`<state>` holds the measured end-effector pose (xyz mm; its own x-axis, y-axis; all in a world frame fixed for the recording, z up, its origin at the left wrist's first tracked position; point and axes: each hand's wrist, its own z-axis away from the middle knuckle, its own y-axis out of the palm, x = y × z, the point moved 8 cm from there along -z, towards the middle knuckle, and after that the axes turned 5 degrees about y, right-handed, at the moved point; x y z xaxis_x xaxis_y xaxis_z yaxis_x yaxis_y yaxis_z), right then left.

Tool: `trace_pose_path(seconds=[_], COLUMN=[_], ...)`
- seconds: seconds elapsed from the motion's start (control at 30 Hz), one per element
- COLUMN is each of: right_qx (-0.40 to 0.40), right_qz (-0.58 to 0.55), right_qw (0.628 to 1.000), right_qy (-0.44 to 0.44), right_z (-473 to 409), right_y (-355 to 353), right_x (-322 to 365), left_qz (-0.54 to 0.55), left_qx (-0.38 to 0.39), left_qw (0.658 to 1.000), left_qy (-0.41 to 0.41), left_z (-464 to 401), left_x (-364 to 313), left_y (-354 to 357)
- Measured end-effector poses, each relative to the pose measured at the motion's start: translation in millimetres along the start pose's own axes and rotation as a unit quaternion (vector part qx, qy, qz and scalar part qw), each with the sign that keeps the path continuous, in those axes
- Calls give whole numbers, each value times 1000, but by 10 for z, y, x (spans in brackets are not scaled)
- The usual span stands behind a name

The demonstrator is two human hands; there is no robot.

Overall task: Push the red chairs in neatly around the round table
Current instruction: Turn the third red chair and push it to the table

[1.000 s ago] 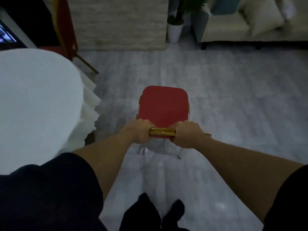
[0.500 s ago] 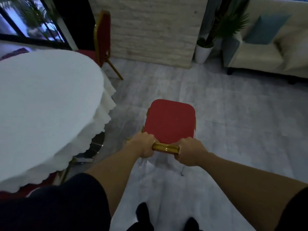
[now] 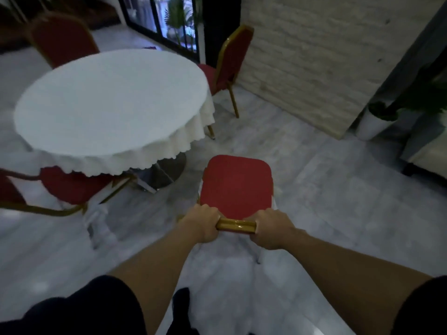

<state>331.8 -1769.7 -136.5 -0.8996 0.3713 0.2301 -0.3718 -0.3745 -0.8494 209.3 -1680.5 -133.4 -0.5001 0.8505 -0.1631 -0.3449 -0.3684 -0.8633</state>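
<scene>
A red chair (image 3: 237, 183) with a gold frame stands on the floor in front of me, to the right of the round table (image 3: 108, 102) with its white cloth. My left hand (image 3: 202, 222) and my right hand (image 3: 269, 229) both grip the gold top rail of its back. Another red chair (image 3: 72, 187) sits partly under the table's near edge at the left. A third red chair (image 3: 232, 56) stands at the table's far right side. A fourth red chair (image 3: 63, 37) is behind the table at the far left.
A pale brick wall (image 3: 314, 56) rises at the right, with a potted plant in a white pot (image 3: 370, 123) beside it. A sofa corner (image 3: 425, 146) shows at the far right. Dark windows (image 3: 169, 18) lie beyond the table. Grey floor (image 3: 338, 201) surrounds the chair.
The view has swung left, bringing the whole table and the other chairs into sight. The held chair has turned with me and sits nearer the table's right side; both hands keep their grip.
</scene>
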Motion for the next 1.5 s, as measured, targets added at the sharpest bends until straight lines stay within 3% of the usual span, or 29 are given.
trace_pose_path(seconds=[0.27, 0.5, 1.2, 1.37, 1.5], right_qx=[57, 44, 69, 69, 81], right_qz=[104, 132, 169, 201, 218], right_qw=[989, 983, 968, 966, 956], right_qy=[-89, -119, -173, -149, -179], right_z=[124, -82, -1981, -2521, -2676], right_y=[-55, -286, -1218, -1278, -1395], right_x=[-170, -201, -119, -256, -262], left_qz=[97, 188, 232, 246, 269], left_qx=[-16, -18, -47, -49, -56], left_qw=[990, 970, 950, 944, 939], left_qy=[-104, -155, -203, -212, -207], left_z=[190, 62, -1125, -1373, -1509], left_x=[-319, -333, 827, 949, 979], left_y=[428, 492, -376, -522, -616])
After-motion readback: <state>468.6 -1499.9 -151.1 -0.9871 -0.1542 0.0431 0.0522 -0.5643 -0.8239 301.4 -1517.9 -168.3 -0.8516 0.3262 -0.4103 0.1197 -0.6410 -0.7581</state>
